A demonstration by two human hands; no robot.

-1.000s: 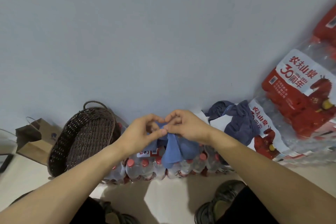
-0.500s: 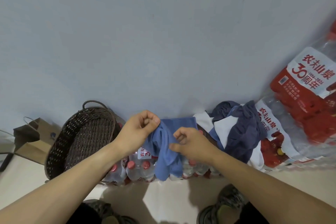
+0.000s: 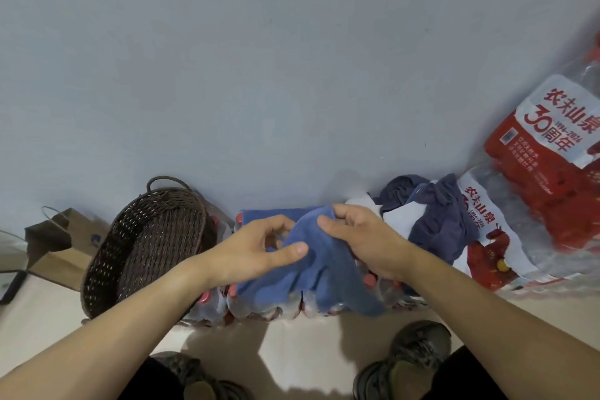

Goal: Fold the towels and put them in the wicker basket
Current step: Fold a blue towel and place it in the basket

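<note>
A light blue towel [image 3: 328, 273] lies bunched over a pack of water bottles [image 3: 259, 308] against the wall. My left hand [image 3: 256, 253] holds its left side, thumb on top of the cloth. My right hand [image 3: 360, 237] pinches the towel's upper edge between thumb and fingers. A dark brown wicker basket [image 3: 143, 243] stands tilted to the left of my hands, and I see nothing inside it. A heap of dark blue and white towels [image 3: 431, 221] lies to the right of my right hand.
A brown paper bag [image 3: 61, 243] stands left of the basket. Large red-labelled shrink-wrapped water packs [image 3: 545, 172] are stacked at the right. My two shoes [image 3: 418, 351] stand on the pale floor below the bottles. A grey wall rises behind everything.
My hands dropped from a joined pinch above the bottles and moved apart. The blue towel now spreads wider between them, lower over the bottle pack.
</note>
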